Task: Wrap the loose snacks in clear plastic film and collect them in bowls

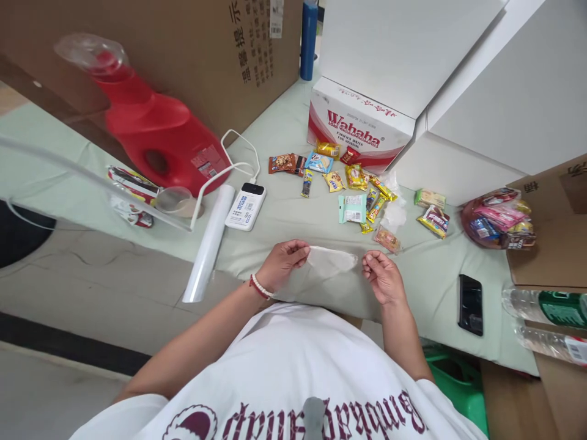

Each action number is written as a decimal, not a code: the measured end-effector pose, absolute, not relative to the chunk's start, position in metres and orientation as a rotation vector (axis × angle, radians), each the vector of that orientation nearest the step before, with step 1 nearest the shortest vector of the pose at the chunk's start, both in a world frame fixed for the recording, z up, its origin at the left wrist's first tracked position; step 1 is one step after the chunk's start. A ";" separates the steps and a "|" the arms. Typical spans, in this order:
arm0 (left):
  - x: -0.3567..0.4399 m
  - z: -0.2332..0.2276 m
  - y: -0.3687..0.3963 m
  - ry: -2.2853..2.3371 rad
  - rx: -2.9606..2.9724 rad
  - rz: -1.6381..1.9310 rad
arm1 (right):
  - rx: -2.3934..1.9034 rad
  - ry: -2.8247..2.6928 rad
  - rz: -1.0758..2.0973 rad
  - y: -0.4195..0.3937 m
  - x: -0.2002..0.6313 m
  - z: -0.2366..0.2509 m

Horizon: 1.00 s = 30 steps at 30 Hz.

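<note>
My left hand [287, 260], with a beaded bracelet at the wrist, pinches the left corner of a small translucent white bag [334, 260]. The bag looks flat and is stretched sideways above the table's front edge. My right hand [383, 275] is closed in a pinch just beyond the bag's right end; what lies between its fingertips is too fine to make out. Just past the hands lie wrapped snacks: a mint-green packet [352, 209], a pinkish packet [387, 239], a yellow packet [334, 181] and a brown packet [281, 163]. Crumpled translucent white bags [393, 211] lie beside them.
A white power bank [246, 206] with a cable and a clear plastic roll [210, 244] lie left. Behind them stands a red jug [160, 137]. A Wahaha carton [360, 125] stands at the back. To the right are a snack-filled bag [498, 220], a phone [471, 304] and bottles [545, 305].
</note>
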State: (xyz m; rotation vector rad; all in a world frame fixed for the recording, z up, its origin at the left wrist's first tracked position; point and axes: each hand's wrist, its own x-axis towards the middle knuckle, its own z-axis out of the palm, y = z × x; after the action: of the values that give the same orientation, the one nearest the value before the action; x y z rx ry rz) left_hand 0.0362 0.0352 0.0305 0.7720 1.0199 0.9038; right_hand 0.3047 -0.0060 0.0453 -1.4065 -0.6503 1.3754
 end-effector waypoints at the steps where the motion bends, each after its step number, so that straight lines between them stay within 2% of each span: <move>1: 0.033 0.030 0.035 1.030 0.776 0.914 | -1.434 -0.655 1.334 -0.009 0.305 0.044; 5: 0.032 0.033 0.033 1.046 0.758 0.923 | -1.563 -0.700 1.147 -0.019 0.292 0.041; 9: 0.041 0.036 0.025 1.037 0.886 0.913 | -1.615 -0.767 1.511 -0.017 0.261 0.040; 11: 0.043 0.035 0.019 1.036 0.975 0.897 | -1.572 -0.775 1.583 -0.009 0.246 0.037; 17: 0.027 0.014 0.004 1.371 0.816 0.912 | -1.429 -0.904 1.378 0.011 0.232 0.031; 23: 0.038 0.013 0.020 1.359 0.927 0.983 | -1.335 -1.142 1.502 0.009 0.237 0.042; 27: 0.045 0.012 0.043 1.250 0.936 0.885 | -1.327 -1.031 1.427 0.004 0.252 0.046; 30: 0.036 0.012 0.050 1.333 0.944 1.036 | -1.397 -0.871 1.277 -0.002 0.271 0.042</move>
State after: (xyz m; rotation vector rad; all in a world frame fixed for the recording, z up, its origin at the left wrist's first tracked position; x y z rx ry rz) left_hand 0.0361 0.0496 0.0122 0.9439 1.3331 1.0358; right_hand 0.2712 -0.0019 0.0421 -1.3971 -0.8712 1.2769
